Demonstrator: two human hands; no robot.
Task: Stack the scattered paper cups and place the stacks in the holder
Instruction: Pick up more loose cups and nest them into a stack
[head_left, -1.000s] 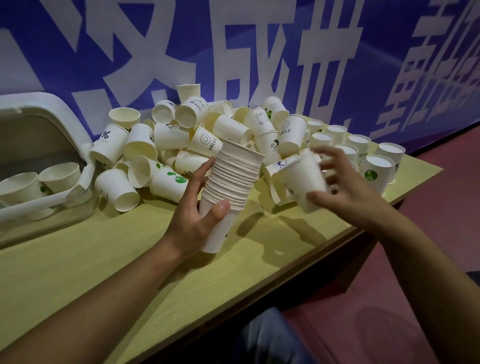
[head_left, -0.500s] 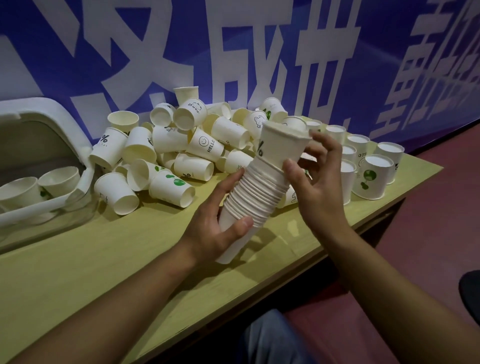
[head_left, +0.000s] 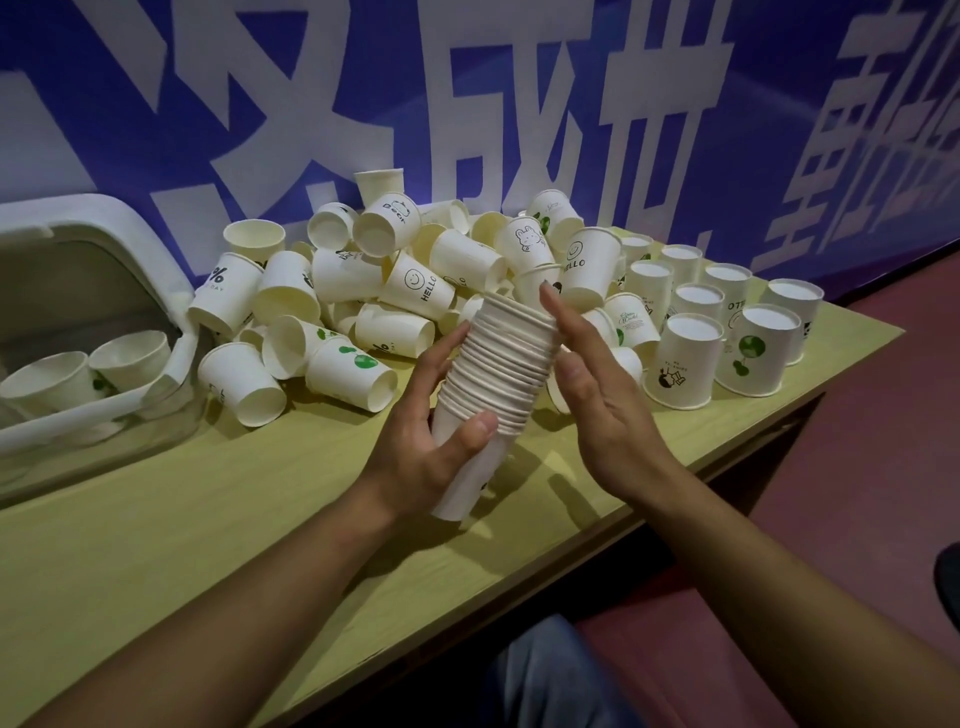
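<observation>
Left hand (head_left: 415, 457) grips the nested cup stack (head_left: 493, 374) low, thumb across its front and fingers behind, right hand (head_left: 597, 405) flat-fingered against the rims; stack likely light, thin-walled, crushable, prone to lean, so hold low and steady the top.
</observation>
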